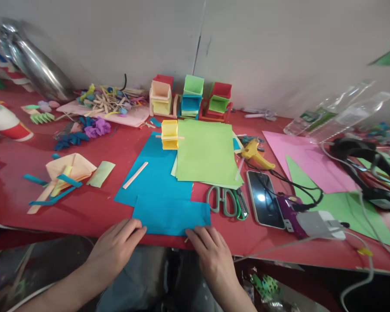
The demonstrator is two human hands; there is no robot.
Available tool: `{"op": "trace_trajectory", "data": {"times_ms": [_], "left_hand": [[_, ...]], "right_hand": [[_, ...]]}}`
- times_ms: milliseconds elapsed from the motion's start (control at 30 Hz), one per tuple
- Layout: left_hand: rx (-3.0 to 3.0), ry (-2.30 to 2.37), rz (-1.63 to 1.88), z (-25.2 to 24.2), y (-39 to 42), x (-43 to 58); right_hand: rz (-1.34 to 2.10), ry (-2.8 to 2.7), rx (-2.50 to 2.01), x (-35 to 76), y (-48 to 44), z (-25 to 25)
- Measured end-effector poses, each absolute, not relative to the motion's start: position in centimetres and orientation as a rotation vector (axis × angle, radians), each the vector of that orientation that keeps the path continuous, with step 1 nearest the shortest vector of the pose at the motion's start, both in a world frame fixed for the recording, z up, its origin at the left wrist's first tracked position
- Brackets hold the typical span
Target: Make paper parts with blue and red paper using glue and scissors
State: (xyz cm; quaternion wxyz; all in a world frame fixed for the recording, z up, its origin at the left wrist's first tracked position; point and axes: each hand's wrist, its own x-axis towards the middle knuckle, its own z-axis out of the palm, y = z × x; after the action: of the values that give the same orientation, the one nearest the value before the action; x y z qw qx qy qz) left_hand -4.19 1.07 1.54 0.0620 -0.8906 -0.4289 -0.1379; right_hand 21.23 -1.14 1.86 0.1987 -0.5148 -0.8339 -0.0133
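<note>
A small piece of blue paper (172,215) lies along the table's front edge, overlapping a larger blue sheet (162,173). At its lower left corner my left hand (115,245) grips the paper between thumb and fingers. My right hand (212,251) has its fingers closed on the lower right edge, with the thumb tucked toward the front. On the larger sheet rest a narrow peach paper strip (135,175) and a yellow folded paper piece (169,135) crossed by a thin stick. A stack of light green paper (204,151) sits just beyond.
Grey-handled scissors (221,200), a green cutter (241,203), a phone (265,199) and a yellow glue gun (256,154) lie to the right. Paper boxes (191,103) stand by the wall. Cut paper pieces (71,164) lie left; a cable (289,245) crosses the front right.
</note>
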Motion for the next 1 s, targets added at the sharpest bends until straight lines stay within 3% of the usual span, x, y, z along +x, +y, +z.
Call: {"op": "trace_trajectory", "data": {"times_ms": [200, 567, 1000], "left_hand": [[-2.576, -1.314, -0.272, 1.5, -0.2, -2.4], [-2.496, -1.207, -0.387, -0.5, -1.8, 0.4], [-2.501, -1.199, -0.354, -1.8, -2.2, 0.2]], "right_hand": [[-0.119, -2.368, -1.393, 21.4, -1.3, 1.2], [-0.454, -2.367, -1.477, 19.0, -2.4, 1.0], [-0.486, -2.273, -1.478, 20.9, -3.6, -0.3]]}}
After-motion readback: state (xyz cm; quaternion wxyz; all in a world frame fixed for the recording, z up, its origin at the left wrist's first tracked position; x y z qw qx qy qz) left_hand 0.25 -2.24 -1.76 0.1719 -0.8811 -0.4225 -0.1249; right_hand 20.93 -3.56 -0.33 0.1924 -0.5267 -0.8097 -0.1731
